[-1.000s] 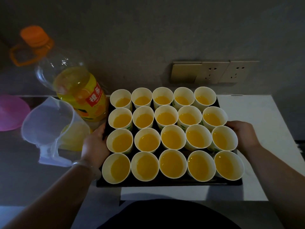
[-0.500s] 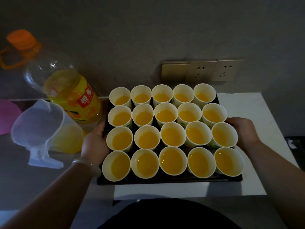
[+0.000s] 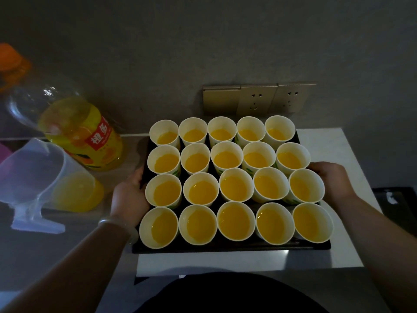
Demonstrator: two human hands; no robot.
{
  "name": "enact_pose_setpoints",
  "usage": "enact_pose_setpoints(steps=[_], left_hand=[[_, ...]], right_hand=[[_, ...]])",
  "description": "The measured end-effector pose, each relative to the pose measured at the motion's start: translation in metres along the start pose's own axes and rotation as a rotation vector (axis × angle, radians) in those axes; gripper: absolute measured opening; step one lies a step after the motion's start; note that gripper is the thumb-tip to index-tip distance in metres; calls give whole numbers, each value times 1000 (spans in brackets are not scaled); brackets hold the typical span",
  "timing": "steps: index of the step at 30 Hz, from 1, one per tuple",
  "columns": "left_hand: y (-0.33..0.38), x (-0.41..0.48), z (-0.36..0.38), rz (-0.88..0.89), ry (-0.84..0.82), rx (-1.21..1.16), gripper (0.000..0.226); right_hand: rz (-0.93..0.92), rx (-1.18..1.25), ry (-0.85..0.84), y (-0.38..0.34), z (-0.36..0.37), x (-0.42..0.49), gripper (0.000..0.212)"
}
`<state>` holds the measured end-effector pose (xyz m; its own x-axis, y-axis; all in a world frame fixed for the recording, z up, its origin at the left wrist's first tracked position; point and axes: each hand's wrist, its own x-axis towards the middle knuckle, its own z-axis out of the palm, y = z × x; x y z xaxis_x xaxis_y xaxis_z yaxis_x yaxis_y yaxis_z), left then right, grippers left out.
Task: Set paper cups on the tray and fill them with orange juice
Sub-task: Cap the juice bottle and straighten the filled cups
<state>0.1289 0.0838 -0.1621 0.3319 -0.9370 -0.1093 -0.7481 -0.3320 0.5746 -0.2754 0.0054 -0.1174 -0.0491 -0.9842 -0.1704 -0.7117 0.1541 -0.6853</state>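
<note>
A black tray [image 3: 230,247] lies on the white counter and carries several white paper cups [image 3: 235,186] in close rows, each holding orange juice. My left hand [image 3: 129,197] grips the tray's left edge, thumb on the rim beside the cups. My right hand [image 3: 331,180] holds the right edge, fingers curled under it. Left of the tray stands a large orange juice bottle [image 3: 85,134] with an orange cap, partly full. In front of it is a clear plastic jug [image 3: 42,177] with a little juice in its bottom.
A row of beige wall sockets [image 3: 259,99] is on the grey wall right behind the tray. The white counter [image 3: 338,150] ends just right of my right hand. A pink object [image 3: 3,150] shows at the far left edge.
The view has drifted so the bottle and jug sit further left in frame. Both hands stay on the tray's edges; the tray and cups look to be in the same place.
</note>
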Motion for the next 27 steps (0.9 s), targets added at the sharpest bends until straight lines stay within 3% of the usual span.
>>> enact_pose_setpoints(steps=[7, 12, 16, 27], left_hand=[[19, -1, 11, -33, -29, 63, 60], [31, 1, 16, -25, -17, 1, 50], [38, 0, 22, -17, -7, -47, 46], [54, -9, 35, -11, -17, -201, 49]], right_hand=[[-14, -2, 0, 14, -13, 5, 19], [28, 52, 14, 25, -21, 11, 22], [-22, -57, 3, 31, -27, 13, 19], [-55, -94, -19, 51, -35, 22, 15]])
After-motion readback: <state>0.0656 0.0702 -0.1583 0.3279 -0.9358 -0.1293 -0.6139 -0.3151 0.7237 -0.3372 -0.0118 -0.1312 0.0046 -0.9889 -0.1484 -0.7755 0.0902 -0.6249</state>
